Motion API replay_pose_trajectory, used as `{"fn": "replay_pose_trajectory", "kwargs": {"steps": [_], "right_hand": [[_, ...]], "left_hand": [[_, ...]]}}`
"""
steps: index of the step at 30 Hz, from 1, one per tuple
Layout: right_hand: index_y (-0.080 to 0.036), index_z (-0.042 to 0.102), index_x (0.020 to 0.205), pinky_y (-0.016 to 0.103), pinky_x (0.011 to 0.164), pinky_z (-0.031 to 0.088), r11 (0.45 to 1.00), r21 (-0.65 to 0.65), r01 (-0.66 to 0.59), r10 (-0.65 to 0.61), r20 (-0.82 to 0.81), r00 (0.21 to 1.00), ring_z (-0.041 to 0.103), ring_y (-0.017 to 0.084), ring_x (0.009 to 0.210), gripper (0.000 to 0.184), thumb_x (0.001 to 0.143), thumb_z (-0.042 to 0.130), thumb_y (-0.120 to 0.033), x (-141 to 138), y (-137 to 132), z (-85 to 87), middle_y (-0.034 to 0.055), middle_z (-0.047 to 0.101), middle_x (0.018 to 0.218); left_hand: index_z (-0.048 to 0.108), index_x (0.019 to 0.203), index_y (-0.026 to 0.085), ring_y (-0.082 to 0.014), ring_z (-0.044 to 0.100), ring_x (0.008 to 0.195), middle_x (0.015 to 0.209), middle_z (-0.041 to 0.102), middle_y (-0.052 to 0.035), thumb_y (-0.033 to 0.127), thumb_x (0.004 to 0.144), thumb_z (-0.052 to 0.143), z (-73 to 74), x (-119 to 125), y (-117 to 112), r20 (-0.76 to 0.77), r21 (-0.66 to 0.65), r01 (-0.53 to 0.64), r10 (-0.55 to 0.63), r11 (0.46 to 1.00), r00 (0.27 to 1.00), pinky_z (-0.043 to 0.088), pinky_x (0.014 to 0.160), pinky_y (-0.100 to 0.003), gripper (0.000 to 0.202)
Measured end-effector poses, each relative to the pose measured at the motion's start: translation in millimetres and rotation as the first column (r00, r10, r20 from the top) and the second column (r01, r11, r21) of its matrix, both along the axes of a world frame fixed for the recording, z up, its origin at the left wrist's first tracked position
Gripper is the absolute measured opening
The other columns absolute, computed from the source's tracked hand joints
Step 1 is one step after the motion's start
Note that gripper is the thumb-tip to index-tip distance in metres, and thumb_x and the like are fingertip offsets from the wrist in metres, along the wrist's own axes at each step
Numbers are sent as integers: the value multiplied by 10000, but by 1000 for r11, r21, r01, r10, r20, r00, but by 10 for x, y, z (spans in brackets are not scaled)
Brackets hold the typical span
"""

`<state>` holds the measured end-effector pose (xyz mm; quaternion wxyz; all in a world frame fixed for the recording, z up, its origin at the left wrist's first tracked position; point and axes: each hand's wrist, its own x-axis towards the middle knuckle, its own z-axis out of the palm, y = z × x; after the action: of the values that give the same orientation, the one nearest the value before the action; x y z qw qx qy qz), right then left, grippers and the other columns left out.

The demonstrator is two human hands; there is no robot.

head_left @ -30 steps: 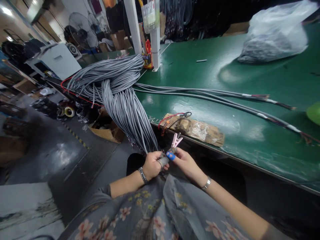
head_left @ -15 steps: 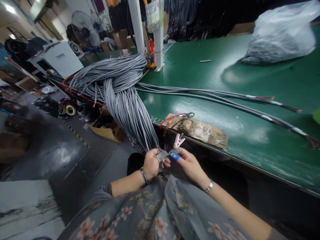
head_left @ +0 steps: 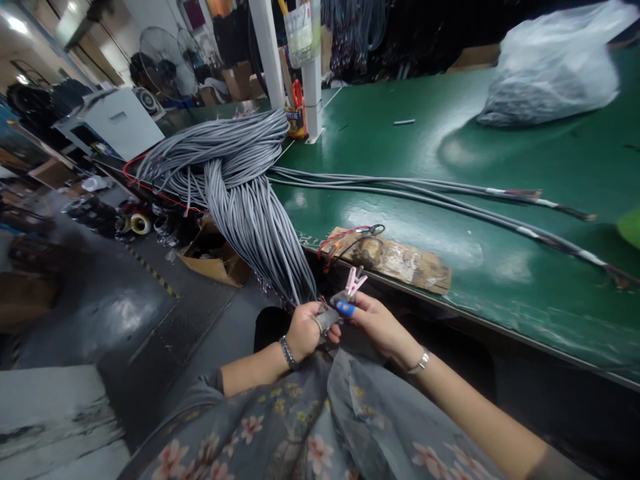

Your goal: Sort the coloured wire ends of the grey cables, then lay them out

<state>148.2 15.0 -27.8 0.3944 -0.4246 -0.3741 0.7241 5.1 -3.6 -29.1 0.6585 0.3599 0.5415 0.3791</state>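
Wires (head_left: 323, 303) poked up from your left hand (head_left: 303, 331), which was closed on them just off the near edge of the bench (head_left: 525, 153). Your right hand (head_left: 373, 321), blue wrap (head_left: 345, 309) on its thumb, was close beside it at a pink peg (head_left: 355, 283), though its grip could not be made out. Beyond, a board (head_left: 410, 263) lay on the bench, and grey cables (head_left: 260, 227) draped off to the left.

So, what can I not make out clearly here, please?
In the head view:
Gray piece in the left hand: partly covered by that hand.
Second gray piece, at the pink clip: partly covered by the right hand.
Contents of the plastic bag: obscured by cloudy plastic.
Green object: cut off by the right edge.
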Motion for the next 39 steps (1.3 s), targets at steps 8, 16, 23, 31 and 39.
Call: {"fn": "replay_pose_trajectory", "kwargs": {"steps": [8,16,23,31,39], "right_hand": [[-160,615,667,233,496,338,984,-157,-89,54,-211,976,481,90,494,387,510,849,-426,3,13,-92,-16,582,563],[-174,570,689,310,535,448,972,-108,-210,179,-246,953,578,155,455,417,541,823,-469,-11,15,19,-4,632,564],[-167,585,634,257,493,342,995,-91,31,-36,-50,998,456,95,482,448,488,825,-516,-23,-20,-85,-14,581,564],[-167,591,616,244,492,317,987,-145,66,-77,-72,994,402,88,513,427,470,843,-479,8,-17,-84,-12,555,590],[-173,612,703,254,522,383,992,-123,-19,3,-135,991,442,102,546,422,546,801,-516,60,-26,-24,-16,534,610]], "left_hand": [[586,570,117,-121,516,374,497,598,-50,602,517,746,-46,-34,14,89,5,59,-59,998,994,399,403,-240,514],[576,534,120,-117,502,364,457,581,-47,567,500,771,4,-74,49,59,-27,239,-238,971,970,382,392,-234,489],[532,551,150,-102,494,349,455,575,-18,505,529,731,-40,-11,23,20,-36,26,-26,999,999,370,375,-212,408],[520,564,150,-94,493,358,450,557,-6,509,543,723,-22,14,3,42,-18,-92,92,996,995,381,389,-209,412],[514,567,156,-95,500,375,471,565,-7,542,579,701,-72,-9,-12,-2,17,-52,52,999,999,391,403,-213,428]]}}
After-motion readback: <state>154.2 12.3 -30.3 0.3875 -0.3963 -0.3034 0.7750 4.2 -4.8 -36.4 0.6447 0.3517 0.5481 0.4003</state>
